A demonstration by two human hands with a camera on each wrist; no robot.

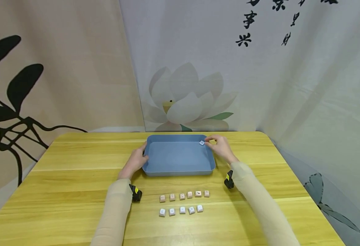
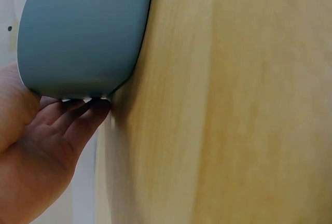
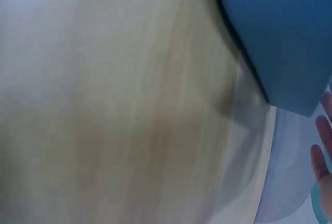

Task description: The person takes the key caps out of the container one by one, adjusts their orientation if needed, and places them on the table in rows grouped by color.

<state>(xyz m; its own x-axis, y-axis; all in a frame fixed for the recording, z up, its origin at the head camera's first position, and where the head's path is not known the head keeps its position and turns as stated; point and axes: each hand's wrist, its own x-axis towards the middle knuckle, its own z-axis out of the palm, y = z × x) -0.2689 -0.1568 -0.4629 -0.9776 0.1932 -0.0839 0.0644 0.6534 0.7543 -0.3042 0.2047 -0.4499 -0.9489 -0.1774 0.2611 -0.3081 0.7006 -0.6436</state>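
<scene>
A shallow blue tray (image 1: pixel 180 173) lies near the back of the wooden table. My left hand (image 1: pixel 135 160) grips its left side, thumb at the rim and fingers against the outer wall; the left wrist view shows those fingers (image 2: pixel 85 123) under the tray's wall (image 2: pixel 83 37). Over the tray's far right corner, my right hand (image 1: pixel 220 146) pinches a small white keycap (image 1: pixel 201 142) between thumb and fingertips. In the right wrist view only part of the right hand (image 3: pixel 326 182) shows at the edge, beside the tray (image 3: pixel 280 37), and the keycap is out of sight.
Two rows of small keycaps lie on the table (image 1: pixel 75 191) in front of the tray: several pinkish ones (image 1: pixel 182 196) behind, several white ones (image 1: pixel 182 210) nearer. A printed cloth (image 1: pixel 186 68) hangs behind the table's far edge.
</scene>
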